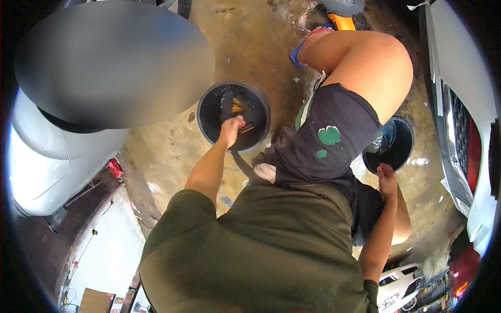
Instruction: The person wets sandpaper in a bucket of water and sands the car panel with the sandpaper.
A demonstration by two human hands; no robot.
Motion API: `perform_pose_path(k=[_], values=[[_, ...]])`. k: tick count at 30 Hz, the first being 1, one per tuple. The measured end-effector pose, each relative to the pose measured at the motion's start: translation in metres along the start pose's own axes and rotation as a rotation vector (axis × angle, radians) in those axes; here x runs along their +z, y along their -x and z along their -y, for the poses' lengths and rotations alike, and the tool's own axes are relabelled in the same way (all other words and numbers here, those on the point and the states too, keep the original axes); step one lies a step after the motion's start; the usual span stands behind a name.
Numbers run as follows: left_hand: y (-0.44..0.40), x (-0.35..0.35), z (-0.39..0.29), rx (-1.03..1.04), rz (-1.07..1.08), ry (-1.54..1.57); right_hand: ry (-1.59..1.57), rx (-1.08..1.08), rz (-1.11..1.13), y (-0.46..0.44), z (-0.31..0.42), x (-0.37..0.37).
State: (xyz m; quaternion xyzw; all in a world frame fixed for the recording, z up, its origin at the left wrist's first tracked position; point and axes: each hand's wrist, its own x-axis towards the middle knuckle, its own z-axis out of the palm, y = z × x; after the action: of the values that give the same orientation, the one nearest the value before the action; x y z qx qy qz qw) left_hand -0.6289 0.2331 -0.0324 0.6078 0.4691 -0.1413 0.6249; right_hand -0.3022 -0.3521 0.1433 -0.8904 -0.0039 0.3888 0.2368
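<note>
My left hand (230,131) reaches over the near rim of a round black bucket (265,104). Its fingers are closed, at a dark thing with a yellow-orange part (237,106) inside the bucket. That thing is smeared by motion, so its kind is unclear. On the other side of my bent leg, my right hand (387,180) is beside the near rim of a second black bucket (405,148). The fingers there are curled, and what they hold, if anything, is hidden. Something bluish and shiny (387,134) shows inside this second bucket, partly behind my knee.
The floor (162,167) is wet and stained. A white car body (42,151) stands at left, partly behind a large blurred oval. A car front with a grille (462,130) is close at right. An orange-handled object (342,22) lies beyond my sandalled foot (308,47).
</note>
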Motion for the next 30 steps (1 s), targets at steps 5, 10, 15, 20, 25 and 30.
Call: perform_pose_path(k=[5,10,15,20,25,30], values=[[0.007,0.015,-0.023,0.093,0.194,-0.856,-0.017,0.011,0.023,-0.012,-0.004,0.004],[-0.045,0.012,0.011,-0.031,-0.001,-0.919,0.001,-0.017,0.016,-0.016,0.006,-0.001],[-0.05,-0.015,-0.054,0.07,-0.413,0.117,-0.005,0.007,0.035,-0.011,0.02,0.0],[-0.007,0.014,-0.031,0.162,-0.599,-0.521,0.01,0.031,0.049,-0.016,0.029,0.003],[-0.007,0.045,0.01,-0.008,-0.017,-0.972,0.064,0.047,0.077,-0.011,0.028,0.006],[-0.052,0.025,-0.03,0.219,-0.58,-0.803,0.022,0.077,0.058,-0.013,0.009,0.003]])
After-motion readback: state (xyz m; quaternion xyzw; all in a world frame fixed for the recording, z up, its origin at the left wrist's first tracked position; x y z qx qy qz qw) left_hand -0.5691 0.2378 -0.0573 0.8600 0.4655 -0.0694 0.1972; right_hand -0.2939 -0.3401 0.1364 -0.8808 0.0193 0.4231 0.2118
